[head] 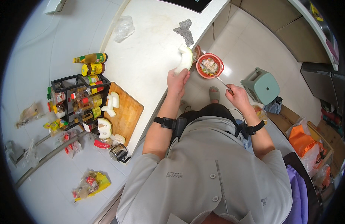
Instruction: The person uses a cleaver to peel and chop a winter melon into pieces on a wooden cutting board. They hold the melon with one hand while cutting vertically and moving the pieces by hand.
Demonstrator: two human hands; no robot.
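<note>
My left hand (178,81) holds a curved slice of pale melon, likely winter melon (186,57), by its lower end, with a strip of green rind along the outer edge. In my right hand (238,96) is a knife (221,81), its narrow blade reaching across to the rind side of the slice; whether it touches is unclear. Below the blade, a red plastic bucket (199,74) on the floor contains food scraps (210,65). White melon pieces (114,100) lie on a wooden cutting board (129,117), near a larger cut melon chunk (104,128).
Bottles crowd a black rack (66,89) against the wall, beside the board. A grey cloth (186,30) and a clear plastic bag (124,28) lie on the white counter (147,56). A glass pot (118,153) stands at the counter corner. A green stool (263,86) is on the floor at right.
</note>
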